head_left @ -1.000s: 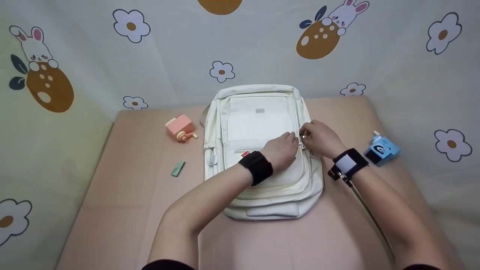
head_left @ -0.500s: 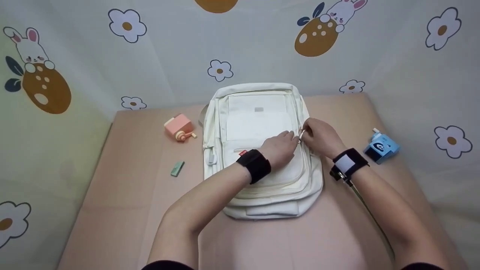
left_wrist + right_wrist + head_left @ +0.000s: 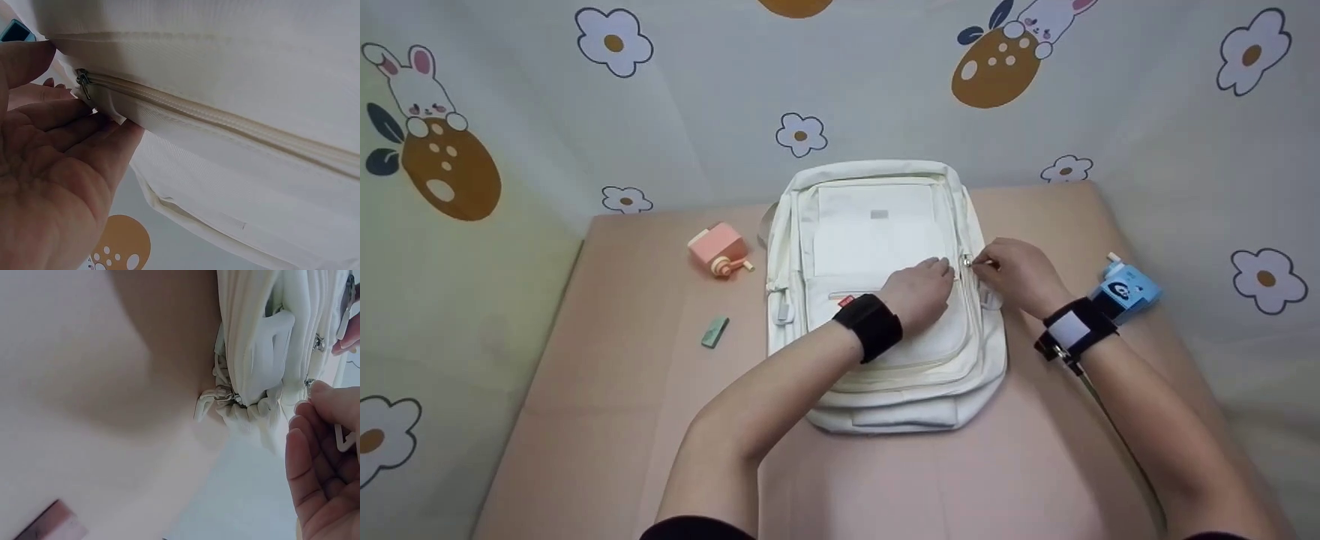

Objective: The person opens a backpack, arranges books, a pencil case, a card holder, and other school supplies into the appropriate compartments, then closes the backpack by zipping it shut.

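Observation:
A cream backpack (image 3: 877,240) lies front side up, with zips running along its right edge. My right hand (image 3: 1020,276) pinches a zipper pull at that edge between thumb and fingers; the metal slider (image 3: 309,384) shows right at the thumb tip. Out of the curled fingers sticks the pull's pale tab (image 3: 344,439). My left hand (image 3: 919,296) rests on the front pocket, fingers stretched toward the same zip. Seen from the left wrist, its fingertips touch the fabric beside the zip, and a metal slider (image 3: 82,79) lies close by. Another slider (image 3: 319,342) sits on a neighbouring zip.
Left of the bag stand a pink hand-crank pencil sharpener (image 3: 718,250) and a green eraser (image 3: 715,331). A blue sharpener (image 3: 1129,286) is at the right, just beyond my right wrist. A patterned curtain (image 3: 697,112) closes off the back of the table (image 3: 607,360).
My right hand dips slightly up along the bag's right edge, then shifts a little right, still pinching the zipper pull. The left hand stays on the front pocket.

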